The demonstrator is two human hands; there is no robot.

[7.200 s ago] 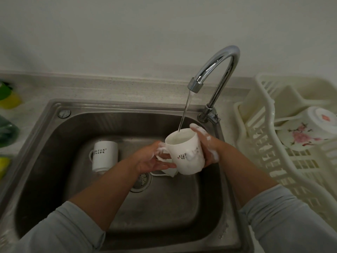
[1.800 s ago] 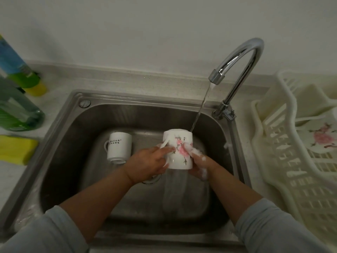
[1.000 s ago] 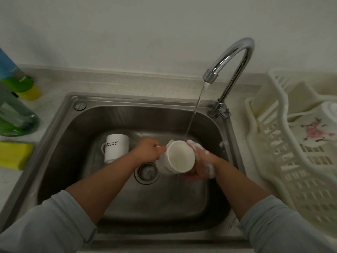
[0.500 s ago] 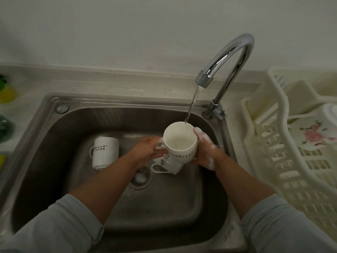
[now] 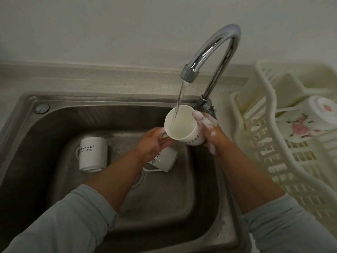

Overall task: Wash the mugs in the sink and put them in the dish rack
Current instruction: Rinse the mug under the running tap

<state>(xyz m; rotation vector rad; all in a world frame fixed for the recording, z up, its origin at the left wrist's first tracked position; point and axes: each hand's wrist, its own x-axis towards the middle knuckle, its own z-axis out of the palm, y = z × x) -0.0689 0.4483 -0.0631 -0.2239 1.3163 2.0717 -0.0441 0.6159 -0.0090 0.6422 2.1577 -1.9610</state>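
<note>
The person stands at the sink [image 5: 54,114] with a white mug [image 5: 184,127] raised above the basin, mouth tilted up toward the tap [image 5: 215,44]. A thin stream of water [image 5: 179,105] runs from the spout into the mug's open mouth. The right hand [image 5: 209,132], streaked with soap foam, wraps round the mug's right side and grips it. The left hand [image 5: 155,143] is against the mug's left side, thumb up by the rim and fingers reaching beneath; I cannot tell whether it grasps the mug or only steadies it.

Down in the basin, an upturned mug [image 5: 93,154] with dark lettering stands on its rim to the left. A tipped mug [image 5: 165,158] lies on its side just under the left hand, near the drain [image 5: 138,179].

To the right of the sink sits a pale plastic dish rack [image 5: 291,161]. A flowered mug [image 5: 306,121] lies in it, bottom up.
</note>
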